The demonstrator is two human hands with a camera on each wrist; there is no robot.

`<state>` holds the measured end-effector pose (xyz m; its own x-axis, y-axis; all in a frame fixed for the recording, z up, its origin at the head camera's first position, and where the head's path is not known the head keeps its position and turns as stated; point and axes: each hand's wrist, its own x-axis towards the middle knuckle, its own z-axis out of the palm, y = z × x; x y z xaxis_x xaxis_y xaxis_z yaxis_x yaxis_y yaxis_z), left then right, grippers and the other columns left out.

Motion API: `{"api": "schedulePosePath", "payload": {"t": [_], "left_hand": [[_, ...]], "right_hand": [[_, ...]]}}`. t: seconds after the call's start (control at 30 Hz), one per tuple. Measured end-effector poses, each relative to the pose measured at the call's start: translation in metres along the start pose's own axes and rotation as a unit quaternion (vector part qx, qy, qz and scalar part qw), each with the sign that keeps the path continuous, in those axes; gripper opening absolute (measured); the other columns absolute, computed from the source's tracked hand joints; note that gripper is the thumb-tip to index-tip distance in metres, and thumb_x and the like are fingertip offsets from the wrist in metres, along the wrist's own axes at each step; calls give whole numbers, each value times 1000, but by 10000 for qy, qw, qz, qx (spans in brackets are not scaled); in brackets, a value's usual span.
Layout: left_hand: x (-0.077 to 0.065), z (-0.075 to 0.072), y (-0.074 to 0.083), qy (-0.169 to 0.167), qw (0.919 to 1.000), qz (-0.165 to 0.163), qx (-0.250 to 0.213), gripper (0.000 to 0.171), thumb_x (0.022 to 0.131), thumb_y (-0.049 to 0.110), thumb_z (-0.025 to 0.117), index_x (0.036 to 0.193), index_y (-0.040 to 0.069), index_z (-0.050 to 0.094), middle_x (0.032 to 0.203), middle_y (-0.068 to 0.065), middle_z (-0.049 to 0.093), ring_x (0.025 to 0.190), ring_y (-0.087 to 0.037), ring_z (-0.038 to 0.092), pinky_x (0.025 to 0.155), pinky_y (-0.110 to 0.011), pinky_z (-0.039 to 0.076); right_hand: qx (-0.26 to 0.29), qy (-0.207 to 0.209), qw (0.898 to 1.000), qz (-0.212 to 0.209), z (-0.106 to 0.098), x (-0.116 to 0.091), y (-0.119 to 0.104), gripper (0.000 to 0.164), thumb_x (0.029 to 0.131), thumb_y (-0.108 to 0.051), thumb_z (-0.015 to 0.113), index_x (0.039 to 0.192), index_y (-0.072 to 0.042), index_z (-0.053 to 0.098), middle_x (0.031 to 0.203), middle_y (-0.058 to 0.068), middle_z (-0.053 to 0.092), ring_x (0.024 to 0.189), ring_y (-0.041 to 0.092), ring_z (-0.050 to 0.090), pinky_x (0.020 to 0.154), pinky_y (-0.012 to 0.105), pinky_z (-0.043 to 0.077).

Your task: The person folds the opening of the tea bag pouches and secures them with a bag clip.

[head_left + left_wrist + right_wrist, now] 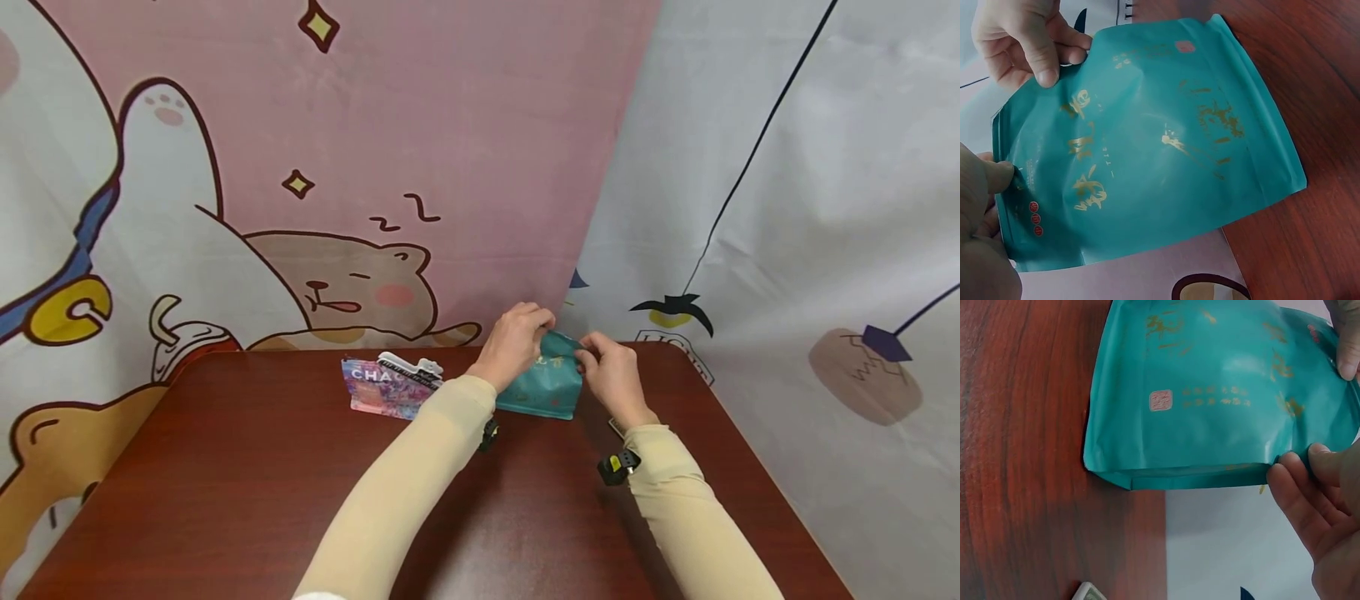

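A teal pouch with gold lettering stands at the back of the table, its bottom seam on the wood. My left hand pinches its top edge between thumb and fingers. On the pouch's right side, near the upper corner, my right hand pinches the edge. Both grips show in the left wrist view, where the left hand is at lower left and the right hand above it. Whether the pouch's mouth is sealed, I cannot tell.
Left of the teal pouch is a pink-purple packet lettered "CHA", with a white-and-black clip-like piece across its top. A small pale-edged object lies by my right wrist. A printed cloth hangs behind the brown table.
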<state>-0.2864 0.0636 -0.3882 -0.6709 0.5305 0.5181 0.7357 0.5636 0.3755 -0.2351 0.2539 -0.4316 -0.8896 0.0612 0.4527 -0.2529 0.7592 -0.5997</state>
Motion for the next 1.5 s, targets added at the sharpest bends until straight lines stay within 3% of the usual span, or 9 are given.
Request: {"api": "schedulePosePath", "payload": {"t": [0.23, 0.5, 0.67, 0.97, 1.2, 1.33, 1.5], "left_hand": [[2, -2, 0, -28, 10000, 34, -43, 17, 105, 8, 60, 108, 12, 76, 100, -1, 68, 98, -16, 62, 87, -24, 54], [2, -5, -1, -154, 9998, -22, -90, 14, 103, 6, 63, 107, 12, 75, 101, -1, 67, 99, -16, 62, 88, -25, 54], [2, -4, -2, -158, 9998, -24, -145, 14, 102, 4, 63, 106, 11, 75, 100, -1, 67, 99, -16, 62, 88, -25, 54], [2, -5, -2, -225, 9996, 82, -135, 13, 102, 5, 64, 105, 12, 74, 101, 0, 67, 98, -16, 62, 87, -25, 53], [3, -6, -2, -421, 9987, 190, -216, 14, 102, 19, 68, 110, 15, 79, 106, 2, 68, 101, -15, 60, 89, -25, 52], [4, -6, -2, -490, 9983, 129, -302, 20, 101, 30, 68, 111, 17, 80, 104, 2, 68, 99, -14, 60, 86, -26, 52], [5, -8, 2, -590, 9975, -121, -362, 21, 102, 31, 67, 108, 16, 81, 101, 1, 68, 95, -15, 61, 84, -27, 52]], "right_hand": [[-60, 76, 9997, -237, -2, 0, 4, 6, 99, 1, 66, 103, -2, 70, 85, 17, 73, 73, 29, 72, 59, 36, 54], [-323, 260, 9952, -891, 1, -1, 12, 9, 96, 1, 70, 104, -1, 68, 97, 18, 71, 80, 32, 68, 65, 47, 55], [-240, 165, 9958, -871, 0, 0, 15, 16, 90, 1, 77, 102, -2, 67, 100, 18, 71, 83, 33, 68, 69, 48, 56], [-218, 101, 9969, -746, -2, 3, 10, 11, 91, 2, 75, 97, -4, 69, 94, 18, 74, 78, 35, 71, 68, 50, 57], [-245, 207, 9965, -769, -2, 5, 14, 9, 89, 2, 76, 92, -3, 71, 87, 17, 74, 63, 27, 67, 59, 41, 52], [-216, 151, 9974, -668, -2, 4, 14, 8, 90, 2, 75, 96, -2, 72, 89, 18, 74, 66, 28, 68, 61, 40, 53], [-118, 115, 9985, -529, -1, 1, 11, 9, 91, 2, 74, 100, -2, 74, 94, 19, 74, 74, 33, 70, 64, 46, 55]]}}
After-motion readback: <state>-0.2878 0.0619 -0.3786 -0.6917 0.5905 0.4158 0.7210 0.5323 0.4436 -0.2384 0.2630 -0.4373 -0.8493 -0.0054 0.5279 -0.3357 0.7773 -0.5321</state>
